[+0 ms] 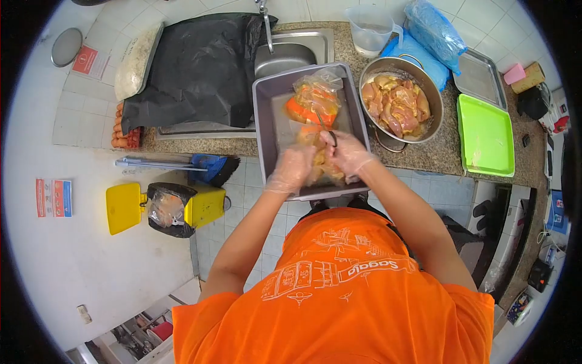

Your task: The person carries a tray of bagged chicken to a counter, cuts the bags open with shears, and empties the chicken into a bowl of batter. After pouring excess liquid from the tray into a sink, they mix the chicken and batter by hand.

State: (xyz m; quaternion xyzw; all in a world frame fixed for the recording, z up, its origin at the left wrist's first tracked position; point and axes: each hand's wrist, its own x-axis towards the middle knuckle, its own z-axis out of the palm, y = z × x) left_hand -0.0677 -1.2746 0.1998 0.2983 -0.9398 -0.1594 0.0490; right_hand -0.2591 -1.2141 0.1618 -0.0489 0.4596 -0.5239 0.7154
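Observation:
A grey tub (264, 121) stands at the counter's front edge, partly over the sink. Inside it, toward the back, lies an orange-and-clear plastic bag (312, 103). Both hands wear clear plastic gloves. My right hand (347, 151) is wrapped round the dark handles of scissors (322, 121), whose blades point up and left. My left hand (295, 165) is closed on a clear bag of pale meat (317, 162) in the front half of the tub. Its fingertips are partly blurred. Right of the tub is a metal pot (436, 100) with raw chicken pieces (397, 106).
A bright green tray (485, 136) lies on the right of the counter. Behind the pot are blue bags (433, 33) and a clear plastic jug (370, 30). Black plastic (197, 73) covers the left side by the sink (285, 57). A yellow bin (207, 206) stands below left.

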